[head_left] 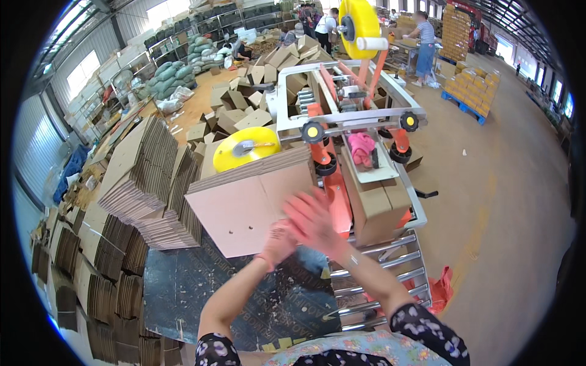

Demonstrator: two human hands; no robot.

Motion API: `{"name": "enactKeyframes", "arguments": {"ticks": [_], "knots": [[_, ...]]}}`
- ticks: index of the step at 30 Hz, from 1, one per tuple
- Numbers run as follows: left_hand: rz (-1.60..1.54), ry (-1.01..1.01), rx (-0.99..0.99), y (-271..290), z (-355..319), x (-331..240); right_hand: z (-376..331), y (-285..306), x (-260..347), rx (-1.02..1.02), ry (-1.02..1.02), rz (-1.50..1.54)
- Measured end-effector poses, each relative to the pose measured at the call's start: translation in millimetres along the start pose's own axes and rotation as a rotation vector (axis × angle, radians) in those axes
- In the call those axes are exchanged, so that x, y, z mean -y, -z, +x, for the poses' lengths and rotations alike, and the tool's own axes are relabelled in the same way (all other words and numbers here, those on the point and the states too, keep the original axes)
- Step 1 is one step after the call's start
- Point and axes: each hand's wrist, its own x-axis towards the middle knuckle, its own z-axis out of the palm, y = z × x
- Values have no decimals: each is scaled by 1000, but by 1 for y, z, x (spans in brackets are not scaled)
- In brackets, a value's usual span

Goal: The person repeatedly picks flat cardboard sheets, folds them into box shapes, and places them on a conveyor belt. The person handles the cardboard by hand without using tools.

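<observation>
Both my hands wear pink gloves and meet in front of the lower right part of a flat cardboard sheet [235, 207]. This sheet faces me at the front of a leaning stack of folded boxes. My left hand [278, 244] is beside the sheet's lower edge, its fingertips hidden behind the other hand. Slightly smeared by motion, my right hand [316, 224] overlaps the left, with its fingers stretched out and apart. I see nothing held in it. To the right, a brown carton [381, 210] sits inside the orange and grey carton-sealing machine [342, 125].
A dark board [238, 299] lies below my arms, beside a roller conveyor [378, 268]. Stacks of folded cardboard [140, 183] stand left. A yellow tape roll [244, 149] rests behind the sheet; another tape roll [360, 27] tops the machine. Other people [421, 46] work far back.
</observation>
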Motion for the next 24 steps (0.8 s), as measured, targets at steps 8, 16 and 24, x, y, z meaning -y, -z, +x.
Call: {"name": "enactKeyframes", "arguments": {"ticks": [8, 16, 24], "knots": [[511, 275, -312, 134, -65, 67, 44, -75, -19, 293, 7, 30], [513, 508, -121, 239, -96, -26, 9, 73, 100, 306, 186, 703], [367, -298, 70, 138, -135, -174, -5, 135, 137, 1316, -935, 1686]]}}
